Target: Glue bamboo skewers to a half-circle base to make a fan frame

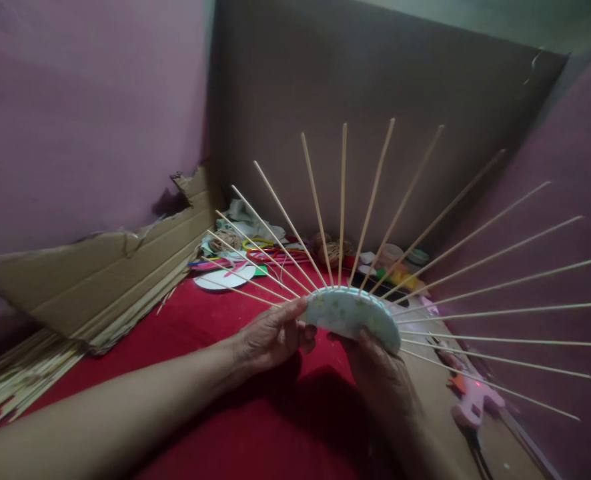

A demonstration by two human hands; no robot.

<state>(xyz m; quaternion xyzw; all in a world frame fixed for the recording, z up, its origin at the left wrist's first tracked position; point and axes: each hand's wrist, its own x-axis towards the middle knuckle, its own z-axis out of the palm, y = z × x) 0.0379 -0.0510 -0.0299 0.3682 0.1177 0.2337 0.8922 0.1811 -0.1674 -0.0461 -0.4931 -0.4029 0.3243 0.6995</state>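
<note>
A pale floral half-disc point(353, 312) is held up above the red cloth, with several thin wooden sticks point(343, 200) fanning out from its curved edge. My left hand point(278, 333) pinches its left corner between thumb and fingers. On the right, my right hand point(375, 367) grips the lower right part, thumb on the front face; its other fingers are mostly hidden behind the piece and in shadow. The sticks spread from the left, over the top, to the lower right.
Torn cardboard point(125, 273) leans at the left wall over a bundle of sticks point(35, 380). A white disc point(224, 277), twine point(224, 240) and scissors point(258, 245) lie at the back. A pink glue gun point(477, 400) with a lit red light rests on a board at right.
</note>
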